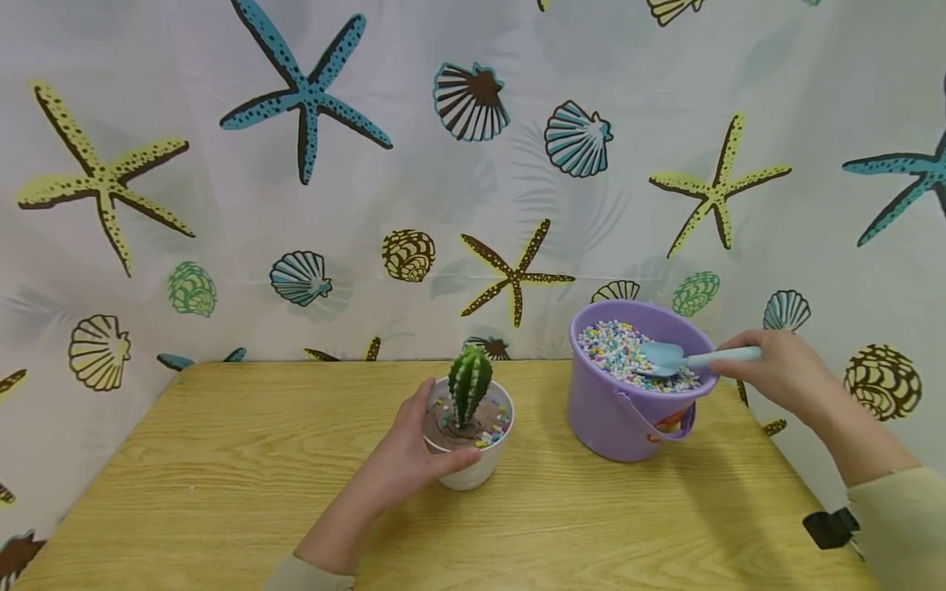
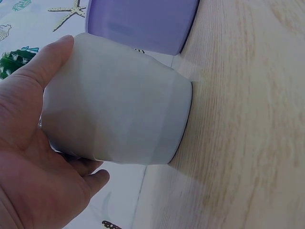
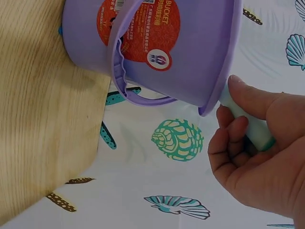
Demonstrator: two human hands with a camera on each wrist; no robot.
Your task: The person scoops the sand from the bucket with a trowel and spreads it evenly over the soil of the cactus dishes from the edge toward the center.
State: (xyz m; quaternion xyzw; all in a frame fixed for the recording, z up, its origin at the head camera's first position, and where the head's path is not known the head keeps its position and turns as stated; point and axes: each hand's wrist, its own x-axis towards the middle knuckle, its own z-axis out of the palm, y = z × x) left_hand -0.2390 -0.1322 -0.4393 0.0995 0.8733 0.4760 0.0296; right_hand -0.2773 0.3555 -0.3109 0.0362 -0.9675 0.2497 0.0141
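My left hand [image 1: 408,447] grips a white pot [image 1: 473,474] from its left side, thumb and fingers around the rim. A green cactus [image 1: 470,384] stands upright in the pot, in brown soil with some coloured pebbles on it. In the left wrist view the pot [image 2: 119,105] rests on the table. My right hand [image 1: 776,369] holds a light blue toy shovel [image 1: 665,359] by its handle. The shovel's blade lies on the coloured pebbles [image 1: 612,349] that fill a purple bucket [image 1: 609,410]. In the right wrist view, curled fingers wrap the handle [image 3: 252,125] beside the bucket's rim.
The bucket's purple handle [image 3: 119,67] hangs down its front over a red label [image 3: 157,28]. A wooden table [image 1: 244,468] lies under everything. Behind it hangs a curtain [image 1: 355,205] with starfish and shells. A small black object [image 1: 831,529] sits near the right sleeve.
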